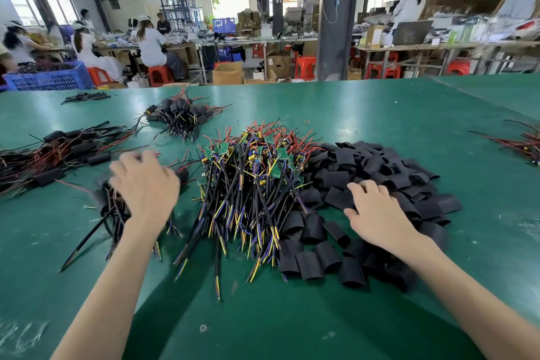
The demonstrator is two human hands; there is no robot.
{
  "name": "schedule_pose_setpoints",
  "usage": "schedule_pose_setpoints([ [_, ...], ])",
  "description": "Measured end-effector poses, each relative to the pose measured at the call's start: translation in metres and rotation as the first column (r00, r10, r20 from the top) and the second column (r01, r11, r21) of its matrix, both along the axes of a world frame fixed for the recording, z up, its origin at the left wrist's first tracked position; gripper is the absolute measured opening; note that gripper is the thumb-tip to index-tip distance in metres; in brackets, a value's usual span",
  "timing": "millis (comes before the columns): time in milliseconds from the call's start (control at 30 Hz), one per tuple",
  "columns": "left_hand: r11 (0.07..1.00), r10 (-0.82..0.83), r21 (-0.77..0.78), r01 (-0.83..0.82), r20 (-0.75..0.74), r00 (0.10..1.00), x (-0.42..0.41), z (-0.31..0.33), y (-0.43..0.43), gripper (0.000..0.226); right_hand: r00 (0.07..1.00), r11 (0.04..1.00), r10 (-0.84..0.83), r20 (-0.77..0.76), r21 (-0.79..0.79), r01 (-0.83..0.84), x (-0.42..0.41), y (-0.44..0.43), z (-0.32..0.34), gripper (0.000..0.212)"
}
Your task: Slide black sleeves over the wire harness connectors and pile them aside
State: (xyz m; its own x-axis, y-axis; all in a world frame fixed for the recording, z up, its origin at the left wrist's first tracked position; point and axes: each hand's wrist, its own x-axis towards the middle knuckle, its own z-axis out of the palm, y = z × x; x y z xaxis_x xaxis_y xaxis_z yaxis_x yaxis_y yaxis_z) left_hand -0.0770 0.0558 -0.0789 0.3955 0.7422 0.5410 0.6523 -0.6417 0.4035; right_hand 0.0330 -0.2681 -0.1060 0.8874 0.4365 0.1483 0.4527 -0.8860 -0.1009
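A big heap of bare wire harnesses (251, 184) with small green boards and black, yellow, blue and red wires lies mid-table. To its right spreads a pile of loose black sleeves (380, 161). My right hand (377, 213) rests palm down on the near part of that pile, its fingers lightly bent and touching sleeves. My left hand (146, 184) hovers palm down over a small pile of sleeved harnesses (108, 210) left of the heap. Its fingers are loosely curled, and I see nothing held in them. What lies under its palm is hidden.
More sleeved bundles lie at the left (58, 155), farther back (178, 117) and at the far left back (84, 96). Red and black wires (523, 146) sit at the right edge. The green table (292, 316) runs wide toward me. Workers sit at benches beyond.
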Motion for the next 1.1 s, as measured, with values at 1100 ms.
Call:
schedule_pose_setpoints([
  [1100,0.516,-0.559,-0.47,0.716,0.449,0.697,0.112,0.087,-0.077,0.016,0.973,0.983,0.182,0.141,-0.058,-0.176,0.016,0.005,-0.009,0.043],
])
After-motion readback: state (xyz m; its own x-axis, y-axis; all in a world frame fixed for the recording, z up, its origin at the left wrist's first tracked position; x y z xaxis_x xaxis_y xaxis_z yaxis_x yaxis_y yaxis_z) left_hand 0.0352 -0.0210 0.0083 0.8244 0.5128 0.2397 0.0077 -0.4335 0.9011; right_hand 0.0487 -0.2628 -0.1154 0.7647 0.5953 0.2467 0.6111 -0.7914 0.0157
